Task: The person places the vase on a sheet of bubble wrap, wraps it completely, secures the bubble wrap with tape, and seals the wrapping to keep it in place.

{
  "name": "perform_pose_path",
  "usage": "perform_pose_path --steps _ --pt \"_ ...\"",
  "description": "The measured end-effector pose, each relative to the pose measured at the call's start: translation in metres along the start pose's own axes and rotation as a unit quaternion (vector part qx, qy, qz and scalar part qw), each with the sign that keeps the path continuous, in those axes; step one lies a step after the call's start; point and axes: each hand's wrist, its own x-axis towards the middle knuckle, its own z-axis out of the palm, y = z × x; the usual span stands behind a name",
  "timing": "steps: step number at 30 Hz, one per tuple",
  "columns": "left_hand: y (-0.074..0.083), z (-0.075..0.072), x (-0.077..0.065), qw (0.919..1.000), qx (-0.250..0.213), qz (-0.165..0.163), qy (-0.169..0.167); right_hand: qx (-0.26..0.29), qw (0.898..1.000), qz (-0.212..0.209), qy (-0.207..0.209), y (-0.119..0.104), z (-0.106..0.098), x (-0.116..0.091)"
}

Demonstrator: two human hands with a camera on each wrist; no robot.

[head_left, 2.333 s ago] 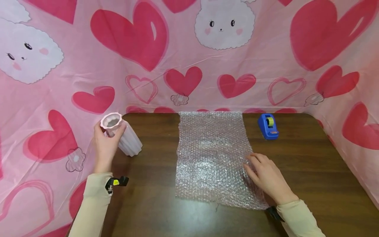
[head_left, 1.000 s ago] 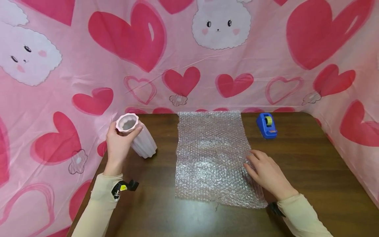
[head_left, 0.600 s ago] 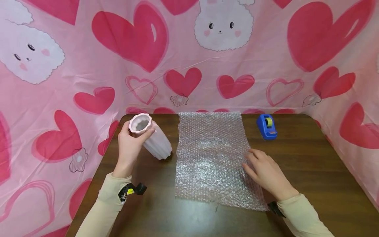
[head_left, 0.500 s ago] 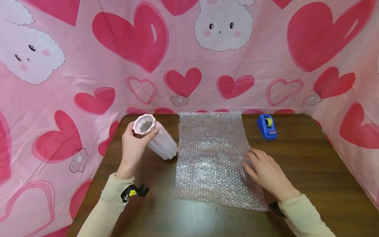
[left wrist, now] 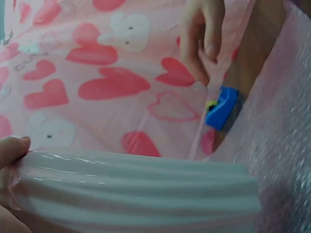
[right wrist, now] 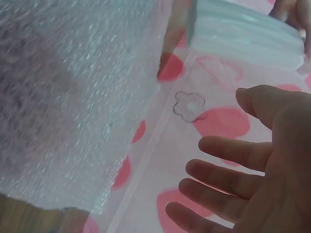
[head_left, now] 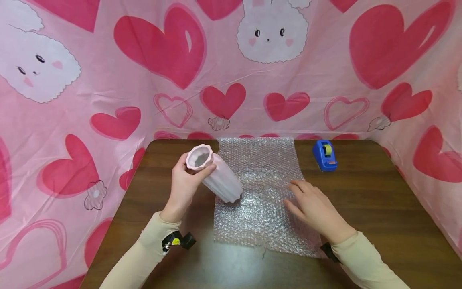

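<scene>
My left hand [head_left: 183, 188] grips a pale pink fluted vase [head_left: 224, 181] just below its scalloped rim, thumb on the near side. The vase is tilted, mouth toward me, its base over the left part of a sheet of bubble wrap [head_left: 260, 224]. Whether the base touches the sheet I cannot tell. In the left wrist view the ribbed side of the vase [left wrist: 141, 191] stretches across the bottom. Above the sheet's right side is my right hand [head_left: 317, 208], holding nothing; its fingers [right wrist: 223, 177] are spread and relaxed in the right wrist view.
A blue tape dispenser [head_left: 325, 155] with a yellow roll stands at the back right of the brown wooden table [head_left: 379, 208]. Pink cloth [head_left: 223, 64] printed with hearts and rabbits hangs behind the table and along both sides.
My left hand has carried the vase rightward from the table's left side to over the bubble wrap. My right hand stayed near the sheet's right edge, then shifted slightly left.
</scene>
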Motion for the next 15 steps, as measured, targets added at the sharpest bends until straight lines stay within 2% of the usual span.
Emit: perform_pose_path --steps 8,15 --pt "-0.007 0.026 -0.009 0.9960 -0.089 -0.006 -0.009 0.000 0.999 -0.046 0.023 -0.011 0.008 0.008" --pt "-0.016 0.045 -0.019 0.9921 -0.119 -0.007 -0.040 0.058 0.997 -0.045 0.016 -0.019 0.015 0.010"
